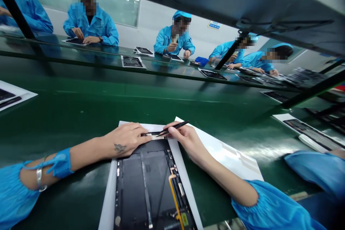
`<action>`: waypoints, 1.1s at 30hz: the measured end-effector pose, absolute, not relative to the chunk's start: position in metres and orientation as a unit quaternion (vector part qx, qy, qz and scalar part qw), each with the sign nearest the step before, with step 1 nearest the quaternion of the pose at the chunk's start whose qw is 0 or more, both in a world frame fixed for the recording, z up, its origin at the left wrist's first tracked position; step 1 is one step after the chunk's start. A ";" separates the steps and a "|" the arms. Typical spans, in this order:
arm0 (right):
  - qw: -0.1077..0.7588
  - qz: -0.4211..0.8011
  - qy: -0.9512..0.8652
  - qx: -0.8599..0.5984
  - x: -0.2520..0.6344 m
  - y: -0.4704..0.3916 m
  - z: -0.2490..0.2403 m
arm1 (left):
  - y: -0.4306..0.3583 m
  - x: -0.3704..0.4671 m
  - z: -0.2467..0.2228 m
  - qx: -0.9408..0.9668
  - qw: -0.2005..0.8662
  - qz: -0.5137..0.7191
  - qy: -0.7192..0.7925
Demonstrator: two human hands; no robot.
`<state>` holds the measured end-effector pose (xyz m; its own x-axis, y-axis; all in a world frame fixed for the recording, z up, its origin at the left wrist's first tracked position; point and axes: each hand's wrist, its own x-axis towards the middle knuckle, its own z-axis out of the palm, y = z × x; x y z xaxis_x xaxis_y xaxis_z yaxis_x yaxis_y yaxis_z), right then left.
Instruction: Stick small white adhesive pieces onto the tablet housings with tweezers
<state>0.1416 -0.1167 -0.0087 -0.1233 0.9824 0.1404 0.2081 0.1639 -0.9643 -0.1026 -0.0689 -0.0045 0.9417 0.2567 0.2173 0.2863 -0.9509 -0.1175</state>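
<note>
The open tablet (151, 187) lies on a white sheet (231, 158) at the near edge of the green bench (81, 115), its black inside facing up. At the tablet's far edge sits a small black strip (151, 134).

The left hand (126, 140) lies flat over the far left corner of the tablet, fingers closed down on the strip's left end and pressing it in place. The right hand (183, 136) pinches black tweezers (174, 127) between thumb and fingers; the tips point left and meet the strip near its middle. Whether the tips have closed on anything is too small to tell.

Risks, as I judge them:

- The tweezers' tips are sharp and work right beside the left fingertips; a slip to the left could jab them.
- Too hard a pull or push could crease or tear the strip, which looks thin.
- If the left hand eases off, the strip may lift or skew, since nothing else seems to hold it.
- The tablet rests on a loose sheet on a smooth bench; sideways force from either hand could slide both.
- The orange flex cable (174, 194) lies bare further down the tablet, under the right forearm's path; a dropped wrist could snag it.

A co-worker's blue sleeve (318, 169) rests near the right end of the bench, close enough that a bump could jog the right arm.
</note>
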 end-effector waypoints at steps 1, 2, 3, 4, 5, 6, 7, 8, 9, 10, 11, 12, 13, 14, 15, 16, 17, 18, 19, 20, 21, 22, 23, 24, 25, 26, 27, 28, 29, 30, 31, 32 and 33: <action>0.441 0.422 -0.622 -0.490 0.141 -0.117 -0.009 | -0.068 -0.107 -0.006 -0.981 0.061 -0.134 -0.127; 0.433 0.417 -0.627 -0.496 0.141 -0.117 -0.010 | -0.067 -0.110 -0.008 -0.978 0.051 -0.163 -0.116; 0.427 0.413 -0.628 -0.502 0.141 -0.118 -0.010 | -0.066 -0.112 -0.010 -0.976 0.044 -0.186 -0.106; 0.423 0.411 -0.628 -0.507 0.140 -0.118 -0.009 | -0.065 -0.112 -0.011 -0.974 0.038 -0.200 -0.100; 0.420 0.411 -0.628 -0.510 0.139 -0.118 -0.009 | -0.064 -0.112 -0.012 -0.973 0.035 -0.209 -0.097; 0.418 0.412 -0.628 -0.511 0.138 -0.118 -0.009 | -0.064 -0.112 -0.012 -0.972 0.033 -0.212 -0.095; 0.416 0.414 -0.629 -0.510 0.137 -0.119 -0.008 | -0.063 -0.111 -0.013 -0.972 0.033 -0.215 -0.095; 0.415 0.414 -0.632 -0.506 0.136 -0.119 -0.008 | -0.063 -0.110 -0.013 -0.971 0.034 -0.216 -0.095; 0.416 0.413 -0.636 -0.503 0.135 -0.118 -0.008 | -0.064 -0.109 -0.013 -0.971 0.036 -0.215 -0.096; 0.416 0.408 -0.641 -0.500 0.134 -0.118 -0.008 | -0.064 -0.109 -0.013 -0.971 0.038 -0.214 -0.097; 0.416 0.400 -0.647 -0.498 0.134 -0.118 -0.007 | -0.064 -0.109 -0.012 -0.972 0.040 -0.212 -0.097; 0.415 0.391 -0.653 -0.498 0.133 -0.118 -0.007 | -0.065 -0.109 -0.012 -0.972 0.042 -0.209 -0.099; 0.413 0.382 -0.659 -0.499 0.133 -0.118 -0.007 | -0.065 -0.109 -0.012 -0.972 0.044 -0.205 -0.102; 0.411 0.376 -0.663 -0.500 0.133 -0.118 -0.007 | -0.065 -0.109 -0.012 -0.973 0.045 -0.201 -0.105; 0.410 0.372 -0.665 -0.501 0.133 -0.118 -0.006 | -0.066 -0.109 -0.012 -0.973 0.047 -0.199 -0.108; 0.409 0.373 -0.666 -0.500 0.134 -0.118 -0.006 | -0.066 -0.109 -0.012 -0.973 0.050 -0.197 -0.111; 0.409 0.377 -0.664 -0.500 0.134 -0.119 -0.006 | -0.067 -0.109 -0.012 -0.973 0.054 -0.197 -0.112; 0.409 0.383 -0.660 -0.501 0.135 -0.119 -0.006 | -0.067 -0.109 -0.012 -0.972 0.058 -0.197 -0.112; 0.411 0.390 -0.653 -0.502 0.136 -0.119 -0.006 | -0.067 -0.109 -0.012 -0.972 0.062 -0.200 -0.112; 0.413 0.396 -0.646 -0.504 0.137 -0.119 -0.006 | -0.067 -0.109 -0.012 -0.971 0.066 -0.201 -0.111; 0.416 0.403 -0.639 -0.506 0.138 -0.120 -0.005 | -0.068 -0.109 -0.012 -0.970 0.068 -0.203 -0.112; 0.418 0.407 -0.633 -0.509 0.140 -0.120 -0.004 | -0.068 -0.109 -0.012 -0.970 0.070 -0.203 -0.112; 0.418 0.408 -0.630 -0.511 0.142 -0.120 -0.002 | -0.068 -0.109 -0.012 -0.970 0.071 -0.203 -0.112; 0.417 0.406 -0.630 -0.514 0.144 -0.120 -0.001 | -0.068 -0.109 -0.012 -0.970 0.071 -0.203 -0.112; 0.413 0.402 -0.633 -0.517 0.147 -0.120 0.000 | -0.068 -0.109 -0.012 -0.970 0.070 -0.203 -0.110; 0.409 0.395 -0.636 -0.522 0.150 -0.120 0.002 | -0.068 -0.109 -0.012 -0.970 0.069 -0.205 -0.109; 0.404 0.387 -0.640 -0.527 0.152 -0.119 0.003 | -0.068 -0.109 -0.011 -0.970 0.068 -0.207 -0.107; 0.400 0.377 -0.645 -0.531 0.155 -0.119 0.004 | -0.068 -0.109 -0.011 -0.970 0.067 -0.208 -0.106; 0.396 0.369 -0.650 -0.534 0.158 -0.119 0.005 | -0.068 -0.109 -0.011 -0.970 0.066 -0.209 -0.106; 0.391 0.362 -0.655 -0.537 0.160 -0.118 0.006 | -0.068 -0.109 -0.012 -0.970 0.064 -0.208 -0.107; 0.385 0.356 -0.659 -0.539 0.162 -0.118 0.007 | -0.068 -0.110 -0.012 -0.971 0.063 -0.206 -0.108; 0.382 0.351 -0.661 -0.542 0.164 -0.118 0.008 | -0.069 -0.110 -0.013 -0.971 0.062 -0.204 -0.108; 0.382 0.348 -0.661 -0.544 0.166 -0.118 0.010 | -0.069 -0.110 -0.013 -0.971 0.060 -0.203 -0.108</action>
<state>0.1658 -0.1177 0.0097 -0.1158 0.9851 0.1272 0.4535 0.1664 -0.8756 -0.1104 -0.0686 -0.0131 0.8943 0.1856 0.4072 0.2342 -0.9695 -0.0724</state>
